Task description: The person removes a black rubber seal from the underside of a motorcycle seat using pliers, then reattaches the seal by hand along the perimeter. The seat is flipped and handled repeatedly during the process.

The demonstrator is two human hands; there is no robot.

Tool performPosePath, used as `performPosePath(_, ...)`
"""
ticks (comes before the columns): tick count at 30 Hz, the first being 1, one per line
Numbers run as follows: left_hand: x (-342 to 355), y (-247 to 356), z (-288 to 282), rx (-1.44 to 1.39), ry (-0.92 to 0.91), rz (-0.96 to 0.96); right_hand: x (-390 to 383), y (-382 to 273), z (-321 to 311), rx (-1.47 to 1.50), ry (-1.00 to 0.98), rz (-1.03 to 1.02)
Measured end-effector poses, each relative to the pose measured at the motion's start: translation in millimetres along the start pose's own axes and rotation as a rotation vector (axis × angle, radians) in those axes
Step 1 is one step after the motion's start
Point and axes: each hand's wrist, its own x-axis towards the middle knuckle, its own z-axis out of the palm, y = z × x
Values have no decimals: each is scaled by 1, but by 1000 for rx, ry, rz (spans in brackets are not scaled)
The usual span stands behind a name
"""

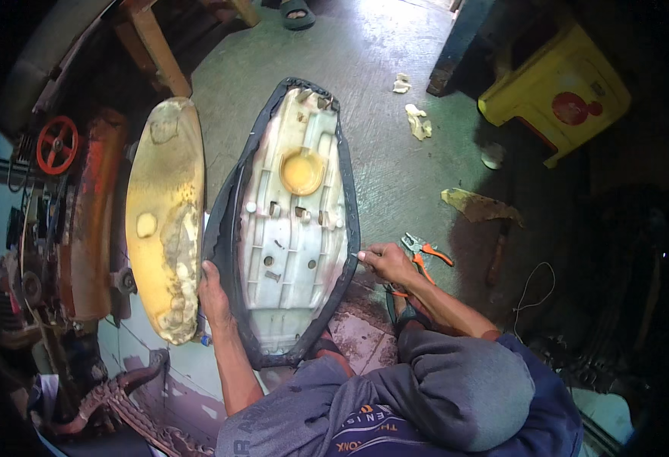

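An upturned motorcycle seat [292,289] stands before me, its whitish plastic base facing up. Black cover material [226,228] wraps round its rim, hanging wider on the left side. My left hand [213,293] grips the seat's lower left side, some of its fingers hidden. At the right rim, my right hand [389,263] is closed, thumb and forefinger pinching the edge of the black cover. Pliers with orange handles [426,250] lie on the floor just beyond that hand. A second orange-handled tool [397,292] is partly hidden by my right forearm.
A worn yellow foam seat pad [145,263] leans left of the seat, beside a rusty orange cylinder [94,221] and a red handwheel [57,145]. Foam scraps [418,122] and a torn yellowish piece [475,206] lie rightward. A yellow plastic stool [570,84] stands far right. Someone's sandalled foot [297,14] shows at the top.
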Motion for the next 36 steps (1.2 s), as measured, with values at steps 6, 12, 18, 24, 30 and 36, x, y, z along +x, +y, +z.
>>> performPosePath(6,-6,0,2,-72,-35,4,-5,-7,21,-762,139,-270)
performPosePath(12,-1,0,3,-31,113,41,3,-3,18,-138,67,31)
performPosePath(18,10,29,31,-243,154,-131,15,-17,-9,-96,219,-48)
performPosePath(24,-18,63,82,-120,222,79,28,-52,-27,-718,256,-177)
performPosePath(30,-25,71,89,26,259,191,30,-78,-5,-760,322,-79)
performPosePath(36,-18,57,83,106,277,148,35,-92,-5,-693,424,41)
